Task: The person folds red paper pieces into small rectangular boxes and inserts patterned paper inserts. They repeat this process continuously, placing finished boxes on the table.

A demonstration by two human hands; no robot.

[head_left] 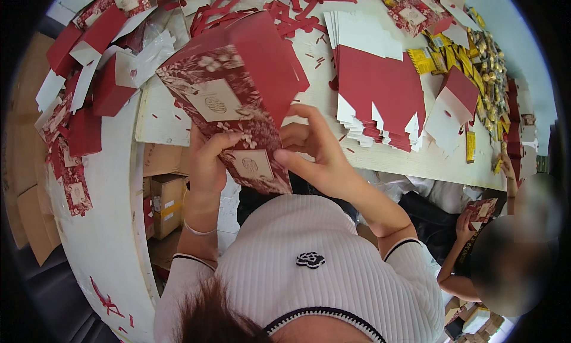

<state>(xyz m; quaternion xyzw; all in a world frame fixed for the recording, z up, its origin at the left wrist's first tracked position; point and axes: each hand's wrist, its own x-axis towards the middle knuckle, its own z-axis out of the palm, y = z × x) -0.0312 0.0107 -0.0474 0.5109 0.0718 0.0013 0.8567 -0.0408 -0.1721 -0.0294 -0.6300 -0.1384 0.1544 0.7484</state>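
Red floral gift box [238, 99] with cream label panels is up at centre frame. Flat red-and-white box blanks [377, 96] are stacked right of it, with yellow packets [455, 60] beyond.

Both forearms rise from the lower edge, bent at the elbows. The left hand [208, 164] is curled, thumb pointing up toward the right. The right hand [318, 155] sits just beside it, its fingers [309, 114] bent, thumb pointing left.
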